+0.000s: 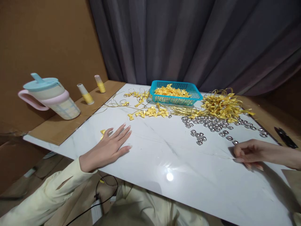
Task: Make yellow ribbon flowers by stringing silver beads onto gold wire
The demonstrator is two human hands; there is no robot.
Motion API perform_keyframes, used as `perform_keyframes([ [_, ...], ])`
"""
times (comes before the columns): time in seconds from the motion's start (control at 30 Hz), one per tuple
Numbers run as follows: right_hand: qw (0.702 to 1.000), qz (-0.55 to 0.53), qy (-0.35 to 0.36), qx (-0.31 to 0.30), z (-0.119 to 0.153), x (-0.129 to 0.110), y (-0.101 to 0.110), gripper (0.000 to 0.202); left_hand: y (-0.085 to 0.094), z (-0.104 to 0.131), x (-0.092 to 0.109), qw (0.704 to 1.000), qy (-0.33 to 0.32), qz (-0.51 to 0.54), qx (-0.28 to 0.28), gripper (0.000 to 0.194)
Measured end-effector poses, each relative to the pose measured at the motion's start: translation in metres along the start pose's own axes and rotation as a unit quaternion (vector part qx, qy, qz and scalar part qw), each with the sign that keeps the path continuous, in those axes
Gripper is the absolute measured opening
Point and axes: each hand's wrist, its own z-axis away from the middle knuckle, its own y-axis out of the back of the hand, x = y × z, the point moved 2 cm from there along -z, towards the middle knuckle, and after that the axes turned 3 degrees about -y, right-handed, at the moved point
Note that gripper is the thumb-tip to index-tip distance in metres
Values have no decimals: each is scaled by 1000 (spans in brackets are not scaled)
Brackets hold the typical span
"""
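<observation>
While one blue basket [175,100] holds lots of bows [172,91], likely left to do, one bunch [222,106] right of it looks done. Front-left of the basket, the left hand [111,143] lies spread wide; front-right, the right hand [252,153] pinches one thread [231,158] near silver beads [215,123] too many to count.

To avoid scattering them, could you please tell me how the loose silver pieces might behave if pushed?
The silver pieces would probably slide easily, looking shiny on a glossy tabletop. Their rounded outlines suggest they may rock or roll slightly. Each looks small, so likely light.
</observation>
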Motion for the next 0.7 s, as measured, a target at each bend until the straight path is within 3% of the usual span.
perform_keyframes([
  [0.13, 999, -48, -12, -18, 0, 0, -1, 48, 7, 3, -3, 1000, 5, 13, 1, 56],
  [0.23, 999, -38, -10, -18, -1, -4, 0, 49, 24, -9, -6, 999, -6, 37, 23, 57],
  [0.33, 1000, -13, -1, 0, 4, -15, 2, 49, 47, -50, 3, 989, -64, 129, 27, 57],
  [0.4, 999, 1, 16, 30, 11, -27, 4, 47, 56, -93, 22, 967, -92, 238, -19, 59],
  [0.47, 997, 12, 38, 64, 21, -41, 6, 44, 57, -140, 55, 929, -126, 340, -67, 64],
  [0.57, 994, 28, 61, 90, 34, -60, 9, 39, 46, -198, 121, 857, -193, 457, -140, 70],
  [0.63, 992, 32, 74, 95, 40, -68, 11, 37, 36, -220, 160, 796, -220, 534, -182, 67],
  [0.7, 992, 35, 90, 87, 45, -74, 13, 37, 29, -229, 186, 711, -247, 617, -229, 58],
])
